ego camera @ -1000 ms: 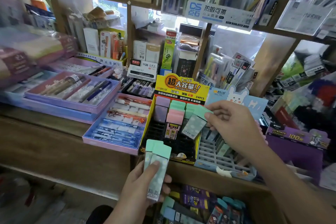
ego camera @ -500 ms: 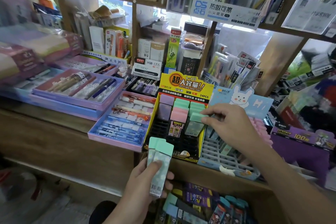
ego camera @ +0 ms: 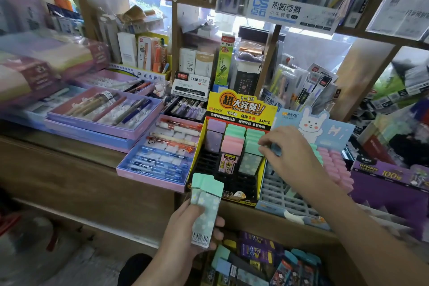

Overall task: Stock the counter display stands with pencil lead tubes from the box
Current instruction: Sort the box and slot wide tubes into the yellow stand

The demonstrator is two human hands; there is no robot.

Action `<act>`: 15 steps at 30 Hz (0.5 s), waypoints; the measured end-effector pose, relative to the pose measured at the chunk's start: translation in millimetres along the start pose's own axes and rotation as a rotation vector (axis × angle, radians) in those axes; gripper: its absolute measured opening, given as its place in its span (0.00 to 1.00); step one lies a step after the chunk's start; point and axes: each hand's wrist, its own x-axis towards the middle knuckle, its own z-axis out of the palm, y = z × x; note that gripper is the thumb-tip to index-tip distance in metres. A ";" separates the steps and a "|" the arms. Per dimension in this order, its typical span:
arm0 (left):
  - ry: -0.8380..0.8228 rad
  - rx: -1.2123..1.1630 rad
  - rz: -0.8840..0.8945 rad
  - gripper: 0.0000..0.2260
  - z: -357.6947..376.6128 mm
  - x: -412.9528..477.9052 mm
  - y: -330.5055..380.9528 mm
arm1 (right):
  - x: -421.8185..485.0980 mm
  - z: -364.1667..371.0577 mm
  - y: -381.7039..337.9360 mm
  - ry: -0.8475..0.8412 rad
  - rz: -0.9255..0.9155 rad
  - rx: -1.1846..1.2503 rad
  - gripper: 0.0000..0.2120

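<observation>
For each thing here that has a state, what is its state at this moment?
left hand: holds two green-capped tubes, upright.
right hand: pinches the cap of a green tube standing in the yellow stand.
yellow stand: partly filled, front slots empty.
blue bunny stand: partly filled, front slots empty.

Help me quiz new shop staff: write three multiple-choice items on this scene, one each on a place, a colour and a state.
1. Where is the right hand? A) on the pink pen tray B) at the yellow stand's right column C) inside the box below
2. What colour are the caps of the tubes in the left hand? A) purple B) pink C) mint green
3. The stand's front slots are: A) empty B) full C) taped over
Key: 1 B, its fingers pinch a green-capped tube there; 2 C, both caps show green; 3 A, bare black slots show.
</observation>
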 end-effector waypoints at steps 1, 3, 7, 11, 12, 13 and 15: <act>0.001 -0.001 -0.001 0.11 0.1 -0.1 -0.1 | -0.5 0.4 0.2 0.007 -0.002 -0.021 0.04; -0.007 0.000 0.003 0.11 0.6 -1.3 -0.1 | -0.4 -0.2 0.1 0.013 -0.005 -0.037 0.05; -0.039 0.010 0.009 0.12 2.4 -6.2 1.7 | -2.5 -2.9 -2.9 0.018 -0.012 -0.058 0.06; -0.080 0.009 0.020 0.09 7.1 -12.0 5.1 | -14.3 -3.5 -14.8 0.136 -0.017 0.016 0.03; -0.088 0.007 0.027 0.09 8.4 -13.6 6.0 | -18.6 -2.4 -18.3 0.154 0.003 0.086 0.04; -0.095 0.009 0.034 0.10 9.4 -14.9 6.6 | -23.4 -1.6 -21.9 0.157 0.039 0.178 0.06; -0.111 0.016 0.048 0.11 11.4 -17.1 7.2 | -33.1 0.0 -29.1 0.124 0.129 0.397 0.07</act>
